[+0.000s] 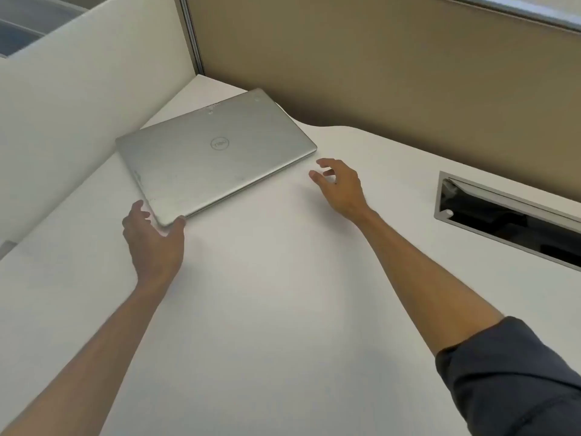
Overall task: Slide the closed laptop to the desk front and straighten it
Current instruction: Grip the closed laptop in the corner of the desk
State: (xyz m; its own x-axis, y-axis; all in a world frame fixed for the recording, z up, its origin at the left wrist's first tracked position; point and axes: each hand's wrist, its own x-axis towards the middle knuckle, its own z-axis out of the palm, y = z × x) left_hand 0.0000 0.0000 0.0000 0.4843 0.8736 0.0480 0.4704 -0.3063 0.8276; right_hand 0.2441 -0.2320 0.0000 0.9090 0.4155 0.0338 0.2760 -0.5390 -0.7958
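A closed silver laptop lies skewed on the white desk, far back near the corner where the partitions meet. My left hand is at the laptop's near left corner, with the thumb touching the front edge and the fingers along the left side. My right hand hovers just off the laptop's right corner with fingers spread and curled, apart from it and holding nothing.
A white partition stands on the left and a tan partition runs along the back. A metal-framed cable slot is cut into the desk at the right.
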